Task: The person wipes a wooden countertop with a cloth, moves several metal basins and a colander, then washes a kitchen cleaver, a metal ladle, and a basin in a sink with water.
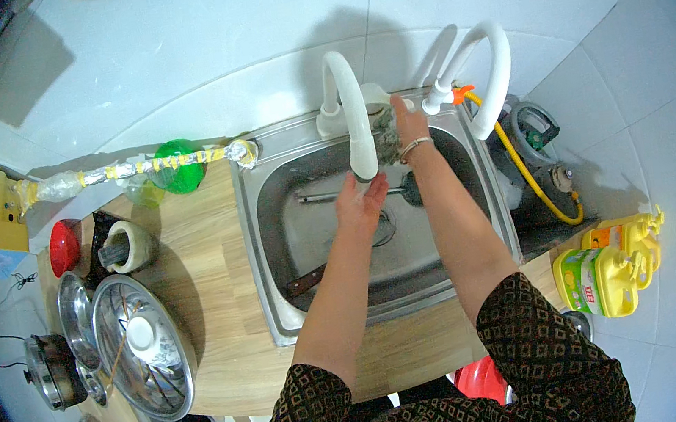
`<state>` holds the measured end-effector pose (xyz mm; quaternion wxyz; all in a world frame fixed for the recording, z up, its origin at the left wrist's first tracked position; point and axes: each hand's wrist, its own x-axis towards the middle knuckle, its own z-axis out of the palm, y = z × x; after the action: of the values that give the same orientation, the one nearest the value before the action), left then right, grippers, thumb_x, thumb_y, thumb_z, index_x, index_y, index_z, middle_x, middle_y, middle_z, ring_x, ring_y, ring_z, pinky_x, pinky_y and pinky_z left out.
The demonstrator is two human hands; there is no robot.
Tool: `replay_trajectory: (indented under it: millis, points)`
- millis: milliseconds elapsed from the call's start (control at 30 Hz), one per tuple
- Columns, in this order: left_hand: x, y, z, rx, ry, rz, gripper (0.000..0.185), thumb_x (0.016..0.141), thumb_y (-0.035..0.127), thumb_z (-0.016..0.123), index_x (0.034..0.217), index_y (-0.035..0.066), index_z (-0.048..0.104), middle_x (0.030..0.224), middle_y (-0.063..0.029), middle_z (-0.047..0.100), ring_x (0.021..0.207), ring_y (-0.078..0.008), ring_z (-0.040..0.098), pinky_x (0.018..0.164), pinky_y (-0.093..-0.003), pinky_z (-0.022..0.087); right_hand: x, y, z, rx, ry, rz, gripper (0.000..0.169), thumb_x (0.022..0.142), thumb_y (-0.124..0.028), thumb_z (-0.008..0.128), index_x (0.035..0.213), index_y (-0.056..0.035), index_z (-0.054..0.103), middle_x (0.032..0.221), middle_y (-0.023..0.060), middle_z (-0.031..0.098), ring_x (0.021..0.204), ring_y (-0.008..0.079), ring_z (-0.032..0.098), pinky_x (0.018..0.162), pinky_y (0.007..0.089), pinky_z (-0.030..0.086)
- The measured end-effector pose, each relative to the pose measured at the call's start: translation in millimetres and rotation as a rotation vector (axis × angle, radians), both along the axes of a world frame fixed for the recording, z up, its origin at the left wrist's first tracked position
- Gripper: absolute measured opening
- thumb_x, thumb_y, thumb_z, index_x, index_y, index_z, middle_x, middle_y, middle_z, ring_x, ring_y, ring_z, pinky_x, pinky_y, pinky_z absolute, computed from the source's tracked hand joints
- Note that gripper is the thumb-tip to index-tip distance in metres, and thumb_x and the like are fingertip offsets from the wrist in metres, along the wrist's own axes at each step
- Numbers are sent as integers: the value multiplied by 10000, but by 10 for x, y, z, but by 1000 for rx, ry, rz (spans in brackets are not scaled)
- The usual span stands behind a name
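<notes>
My left hand [363, 200] is under the spout of the white gooseneck faucet [356, 116], palm up with fingers spread and nothing seen in it. Farther back, my right hand [411, 122] is against a grey, shaggy scouring pad [389, 136] near the sink's back rim and appears to grip it. Below my hands is the stainless steel sink [254, 247]. In its basin lie a dark-headed utensil [412, 189] with a metal handle, a brown knife handle [307, 281], partly covered by my left arm, and a thin wire-like item [385, 230].
A second white faucet [501, 61] curves at the right, beside a yellow hose [513, 153] and a gas cylinder [531, 124]. Yellow jugs [600, 282] stand lower right. On the left are a stone mortar [140, 243], a metal basin [187, 352] holding a white bowl [140, 333], and a wrapped pipe [134, 168].
</notes>
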<state>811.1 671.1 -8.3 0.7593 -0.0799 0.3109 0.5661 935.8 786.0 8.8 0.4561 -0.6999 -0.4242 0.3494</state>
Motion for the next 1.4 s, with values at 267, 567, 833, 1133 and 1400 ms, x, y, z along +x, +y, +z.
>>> replay_trajectory:
  millis: [267, 567, 833, 1133, 1400]
  points:
    - [-213, -129, 288, -179, -99, 91, 354, 858, 321, 338, 1057, 49, 446, 1069, -111, 492, 928, -284, 501, 813, -424, 403, -778, -1014, -168, -10, -91, 382, 342, 764, -291, 503, 883, 25, 556, 846, 204, 574, 842, 329, 540, 731, 377, 403]
    - [-362, -357, 293, -22, 209, 63, 279, 834, 236, 403, 993, 19, 478, 964, -117, 527, 869, -247, 521, 759, -379, 435, -1014, -1534, 77, -28, 6, 356, 281, 786, -242, 436, 838, 19, 524, 893, 237, 529, 815, 392, 496, 697, 413, 390]
    - [-295, -467, 62, 43, 355, -3, 264, 875, 242, 358, 967, 15, 456, 897, -83, 515, 853, -197, 492, 779, -352, 404, -989, -1463, -302, -58, 4, 375, 337, 762, -308, 463, 956, -32, 453, 876, 186, 528, 858, 391, 480, 687, 440, 396]
    - [-498, -490, -69, 82, 1085, -92, 387, 869, 341, 357, 857, -4, 533, 803, -75, 539, 683, -174, 487, 646, -305, 403, -733, -1331, -138, 73, -428, 544, 254, 789, -236, 431, 882, -4, 478, 888, 196, 532, 804, 366, 502, 661, 417, 404]
    - [-337, -256, -53, -26, 935, 35, 503, 848, 405, 384, 676, -52, 503, 618, -91, 516, 540, -175, 432, 562, -350, 392, -849, -1394, -141, 104, -211, 455, 340, 842, -336, 336, 951, -31, 442, 896, 221, 534, 835, 404, 497, 701, 440, 393]
